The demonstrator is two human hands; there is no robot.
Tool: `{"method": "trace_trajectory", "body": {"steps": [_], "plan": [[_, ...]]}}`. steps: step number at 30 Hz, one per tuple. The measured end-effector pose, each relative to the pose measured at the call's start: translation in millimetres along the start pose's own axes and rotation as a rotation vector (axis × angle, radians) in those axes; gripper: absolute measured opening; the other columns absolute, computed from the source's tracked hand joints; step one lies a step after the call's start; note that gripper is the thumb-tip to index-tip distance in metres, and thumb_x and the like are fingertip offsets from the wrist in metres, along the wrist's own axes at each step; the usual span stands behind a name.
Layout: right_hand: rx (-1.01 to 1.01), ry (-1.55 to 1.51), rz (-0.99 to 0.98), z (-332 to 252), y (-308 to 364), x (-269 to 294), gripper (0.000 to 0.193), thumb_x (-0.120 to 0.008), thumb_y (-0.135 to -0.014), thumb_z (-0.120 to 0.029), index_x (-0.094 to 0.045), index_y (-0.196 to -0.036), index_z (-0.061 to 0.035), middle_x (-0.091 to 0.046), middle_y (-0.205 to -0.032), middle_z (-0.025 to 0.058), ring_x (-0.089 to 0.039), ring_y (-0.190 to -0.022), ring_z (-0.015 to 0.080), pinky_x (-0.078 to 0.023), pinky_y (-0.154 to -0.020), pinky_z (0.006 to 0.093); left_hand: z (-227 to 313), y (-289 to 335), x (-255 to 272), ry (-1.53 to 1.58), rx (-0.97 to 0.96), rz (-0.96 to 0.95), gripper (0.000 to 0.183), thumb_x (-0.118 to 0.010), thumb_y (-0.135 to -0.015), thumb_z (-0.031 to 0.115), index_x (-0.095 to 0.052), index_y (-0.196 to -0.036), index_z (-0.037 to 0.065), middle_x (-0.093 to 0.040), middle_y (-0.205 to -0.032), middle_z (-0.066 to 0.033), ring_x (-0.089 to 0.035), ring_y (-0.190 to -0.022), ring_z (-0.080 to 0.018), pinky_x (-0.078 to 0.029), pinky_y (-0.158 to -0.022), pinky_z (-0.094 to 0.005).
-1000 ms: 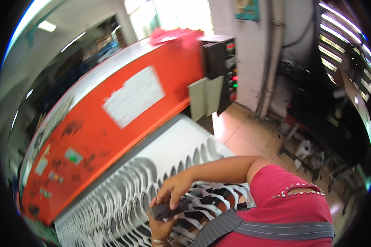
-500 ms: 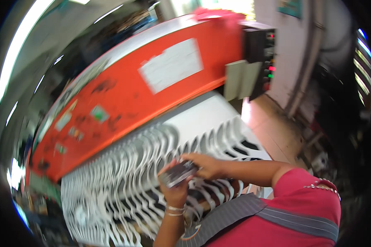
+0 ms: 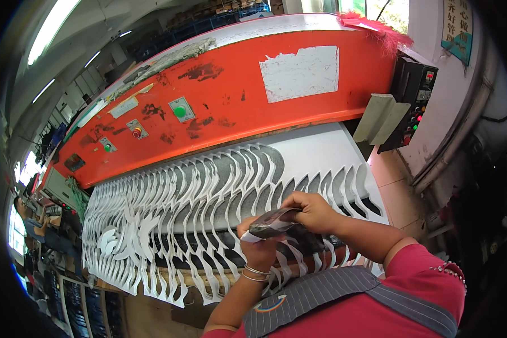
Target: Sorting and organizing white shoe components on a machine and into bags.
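Observation:
A small bundle of thin, dark, curved cut pieces (image 3: 275, 223) with a white underside is held between both my hands, above the near part of a cut sheet. My left hand (image 3: 259, 253) grips the lower left end, bangles on its wrist. The right hand (image 3: 315, 212) pinches the upper right end with thumb and fingers. Below them spreads the white sheet (image 3: 312, 143), cut into rows of slim curved strips with grey and black showing through the gaps. Loose white offcuts (image 3: 110, 241) lie heaped on its left part.
Behind the sheet stands a long orange-red machine (image 3: 231, 96) with several push buttons (image 3: 180, 111). A black control box (image 3: 408, 101) with lit lamps is at its right end, beside a folded grey plate (image 3: 381, 118). A rack (image 3: 84, 304) stands at the lower left.
My view has swung left, so the machine and sheet sit farther right and look sharper. The pieces in my hands have tilted, and their right end is lifted. Both hands keep hold.

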State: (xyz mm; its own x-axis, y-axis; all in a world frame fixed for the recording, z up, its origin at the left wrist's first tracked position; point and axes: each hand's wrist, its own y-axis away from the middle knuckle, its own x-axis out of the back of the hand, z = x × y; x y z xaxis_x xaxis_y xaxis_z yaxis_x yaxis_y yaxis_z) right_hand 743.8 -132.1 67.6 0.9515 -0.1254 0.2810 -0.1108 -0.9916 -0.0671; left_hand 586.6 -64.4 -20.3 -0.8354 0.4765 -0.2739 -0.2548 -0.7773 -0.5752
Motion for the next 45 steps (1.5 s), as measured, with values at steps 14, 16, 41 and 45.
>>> {"method": "trace_trajectory", "body": {"steps": [14,16,41,45], "plan": [[0.643,1.027,-0.203,28.2,-62.3,110.9,0.031,-0.076,-0.07,-0.023,-0.065,-0.097,-0.0121,-0.053,-0.094,0.0082,-0.048,-0.095,0.0265,-0.034,-0.092,0.0429,68.9,-139.0,274.9,-1.469,-0.078,0.242,0.049,-0.067,-0.086,0.019,-0.043,-0.123,-0.003,-0.053,-0.114,-0.022,-0.056,-0.103,-0.0308,-0.044,-0.091,-0.04],[0.587,1.196,-0.177,79.5,-61.4,127.0,0.023,-0.076,-0.067,-0.019,-0.066,-0.087,-0.0134,-0.056,-0.101,0.0084,-0.048,-0.103,0.0295,-0.034,-0.094,0.0449,61.0,-145.8,267.2,-1.689,-0.101,0.071,0.056,-0.071,-0.082,0.017,-0.044,-0.125,-0.003,-0.053,-0.115,-0.0224,-0.055,-0.105,-0.0331,-0.041,-0.095,-0.0417],[0.065,0.533,0.188,130.9,-125.4,120.0,0.038,-0.08,-0.067,-0.011,-0.059,-0.098,-0.0069,-0.059,-0.12,0.0122,-0.057,-0.109,0.0271,-0.043,-0.094,0.0317,-125.8,-111.5,-32.1,-1.044,0.112,-0.564,0.054,-0.073,-0.072,0.047,-0.069,-0.111,0.009,-0.063,-0.098,-0.0086,-0.047,-0.102,-0.0306,-0.039,-0.092,-0.0396],[0.093,0.403,0.199,140.7,-122.9,120.0,0.041,-0.082,-0.065,-0.006,-0.061,-0.1,-0.0076,-0.055,-0.13,0.0123,-0.054,-0.117,0.024,-0.044,-0.095,0.0303,-131.2,-107.6,-30.4,-1.041,0.035,-0.51,0.05,-0.07,-0.076,0.046,-0.069,-0.11,0.009,-0.063,-0.094,-0.0062,-0.048,-0.1,-0.0298,-0.039,-0.088,-0.041]]}}
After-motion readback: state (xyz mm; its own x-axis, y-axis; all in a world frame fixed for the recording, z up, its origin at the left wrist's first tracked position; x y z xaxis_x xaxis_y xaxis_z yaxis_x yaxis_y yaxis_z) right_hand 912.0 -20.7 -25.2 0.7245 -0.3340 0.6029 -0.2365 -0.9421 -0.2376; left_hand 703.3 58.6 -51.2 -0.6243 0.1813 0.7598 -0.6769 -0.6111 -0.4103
